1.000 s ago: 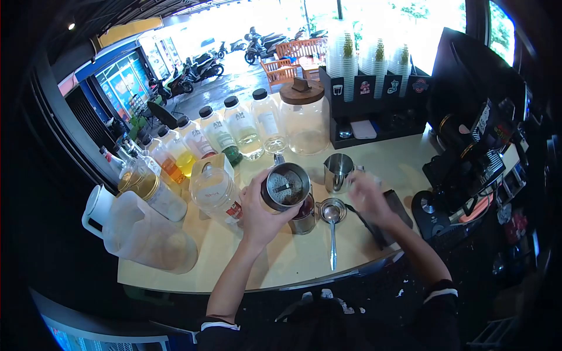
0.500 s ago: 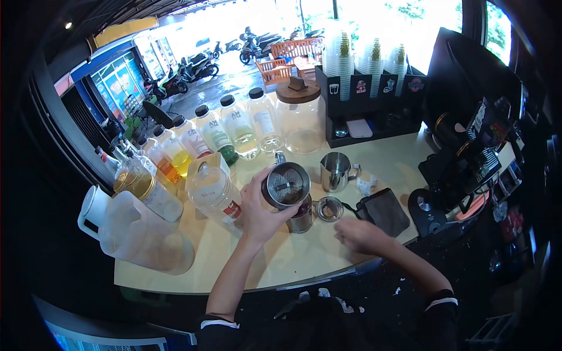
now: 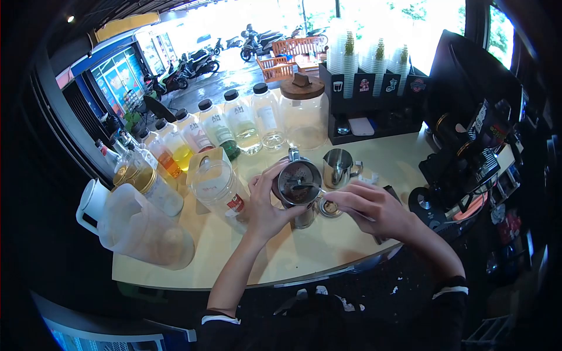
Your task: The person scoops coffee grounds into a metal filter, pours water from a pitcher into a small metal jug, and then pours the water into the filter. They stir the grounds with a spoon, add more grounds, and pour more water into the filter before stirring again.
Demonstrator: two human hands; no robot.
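My left hand (image 3: pixel 266 202) is wrapped round a metal pitcher (image 3: pixel 276 186), its mouth tilted toward me and dark, speckled contents inside. My right hand (image 3: pixel 374 209) pinches the thin handle of a spoon (image 3: pixel 316 188), whose dark end reaches into that pitcher. Below it, partly hidden, a metal canister (image 3: pixel 304 219) stands on the counter. Beside the canister is a small round metal dish (image 3: pixel 330 208), overlapped by my right fingers. A second steel pitcher (image 3: pixel 337 168) stands upright just behind, with its handle to the right.
On the counter (image 3: pixel 234 263), a large plastic jug (image 3: pixel 146 234) and a clear tub (image 3: pixel 213 181) stand left. Several black-capped bottles (image 3: pixel 241 126) and a wooden-lidded jar (image 3: pixel 304 120) line the back. A black cup holder (image 3: pixel 374 93) and dark machine (image 3: pixel 468 146) are right.
My right hand has moved up and left from the counter's front to the pitcher, and its spoon now reaches inside. My left hand still holds the pitcher, shifted slightly right.
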